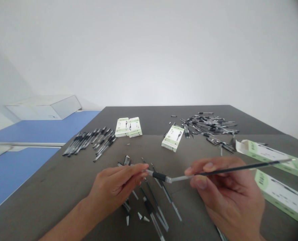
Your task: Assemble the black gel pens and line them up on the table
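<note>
Above table (70, 180), left hand (113, 185) pinching barrel (160, 176), right hand (229, 197) pinching refill (239, 168)

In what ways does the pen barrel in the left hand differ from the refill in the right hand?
The barrel is thicker; the refill is thin. The barrel has a black grip; the refill has none. In the picture, the barrel slopes down rightward, the refill upward. Both have translucent parts.

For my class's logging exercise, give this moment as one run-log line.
left hand: holds pen barrel; right hand: holds refill, end at barrel's mouth; table: loose pen parts beneath hands
</note>
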### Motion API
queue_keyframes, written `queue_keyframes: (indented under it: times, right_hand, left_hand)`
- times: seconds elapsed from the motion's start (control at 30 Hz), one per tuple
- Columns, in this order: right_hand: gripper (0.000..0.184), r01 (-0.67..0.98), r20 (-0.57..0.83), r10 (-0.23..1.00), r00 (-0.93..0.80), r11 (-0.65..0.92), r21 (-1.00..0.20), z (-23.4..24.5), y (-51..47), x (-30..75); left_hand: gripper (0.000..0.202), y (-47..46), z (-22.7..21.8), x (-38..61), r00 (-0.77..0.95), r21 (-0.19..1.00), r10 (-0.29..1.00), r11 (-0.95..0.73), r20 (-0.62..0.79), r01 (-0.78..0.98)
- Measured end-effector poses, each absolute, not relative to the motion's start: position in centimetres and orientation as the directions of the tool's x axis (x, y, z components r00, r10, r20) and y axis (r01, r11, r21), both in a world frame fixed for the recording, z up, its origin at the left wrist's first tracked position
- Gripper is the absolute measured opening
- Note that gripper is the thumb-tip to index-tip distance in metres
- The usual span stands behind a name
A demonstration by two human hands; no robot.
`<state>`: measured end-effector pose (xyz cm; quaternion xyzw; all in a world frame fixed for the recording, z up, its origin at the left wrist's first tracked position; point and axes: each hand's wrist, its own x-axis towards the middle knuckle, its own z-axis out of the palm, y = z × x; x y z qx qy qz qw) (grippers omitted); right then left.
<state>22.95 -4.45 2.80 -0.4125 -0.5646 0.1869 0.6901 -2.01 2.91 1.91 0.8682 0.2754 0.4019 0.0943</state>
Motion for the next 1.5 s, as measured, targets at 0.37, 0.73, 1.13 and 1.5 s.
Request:
queue_keyframes:
  times: [0.37, 0.73, 1.13, 1.5]
  right_hand:
    - [0.021, 0.175, 0.646, 0.69, 0.325, 0.628, -0.759, 3.7, -4.2, 22.5]
    - [0.02, 0.185, 0.638, 0.696, 0.328, 0.616, -0.766, 3.4, -4.2, 22.9]
    - [0.02, 0.224, 0.616, 0.738, 0.273, 0.574, -0.787, 2.7, -4.2, 23.0]
    - [0.011, 0.32, 0.548, 0.833, 0.081, 0.499, -0.806, 1.8, -3.4, 23.5]
  left_hand:
    - [0.02, 3.0, 2.0, -1.5, 0.552, 0.287, 0.485, -0.866, 0.678, 0.409]
    - [0.021, 2.6, 2.0, -1.2, 0.579, 0.268, 0.47, -0.876, 0.666, 0.402]
    - [0.021, 2.1, 1.8, -0.9, 0.592, 0.241, 0.467, -0.874, 0.657, 0.422]
    - [0.008, 1.5, 0.9, -0.5, 0.626, 0.404, 0.56, -0.828, 0.543, 0.389]
